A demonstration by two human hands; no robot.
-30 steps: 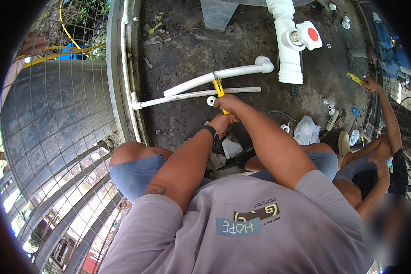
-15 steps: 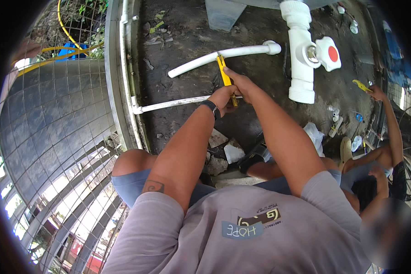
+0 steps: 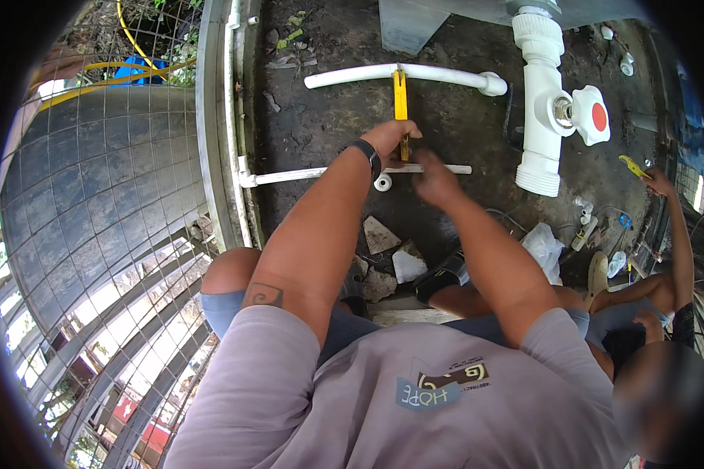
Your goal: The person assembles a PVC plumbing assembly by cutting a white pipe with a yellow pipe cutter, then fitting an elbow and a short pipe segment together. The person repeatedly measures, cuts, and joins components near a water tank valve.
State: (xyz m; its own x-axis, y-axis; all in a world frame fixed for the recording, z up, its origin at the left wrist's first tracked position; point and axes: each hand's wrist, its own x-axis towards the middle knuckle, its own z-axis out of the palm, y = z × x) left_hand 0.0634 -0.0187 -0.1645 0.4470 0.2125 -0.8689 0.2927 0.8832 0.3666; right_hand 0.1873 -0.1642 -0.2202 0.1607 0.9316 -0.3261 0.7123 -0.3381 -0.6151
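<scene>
My left hand (image 3: pixel 387 143) is closed round the lower end of a slim yellow-handled tool (image 3: pixel 400 98). The tool's far tip meets the middle of a slightly curved white plastic pipe (image 3: pixel 352 76), which has a white fitting (image 3: pixel 493 84) on its right end. My right hand (image 3: pixel 438 181) is off the tool, just right of my left hand and over a thinner white pipe (image 3: pixel 289 176); motion smears its fingers. Beneath my left hand, a small round white fitting (image 3: pixel 382 182) shows beside that thin pipe.
A large white valve (image 3: pixel 538 117) with a red-centred knob stands at the right. Broken stones (image 3: pixel 409 263) and a clear plastic bag (image 3: pixel 544 248) lie near my feet. A co-worker's hand (image 3: pixel 659 184) holds a yellow tool at far right. Wire mesh (image 3: pixel 94 180) borders the left.
My right hand has come off the yellow-handled tool and moved down and to the right. The tool stands more upright in my left hand. The view has shifted a little.
</scene>
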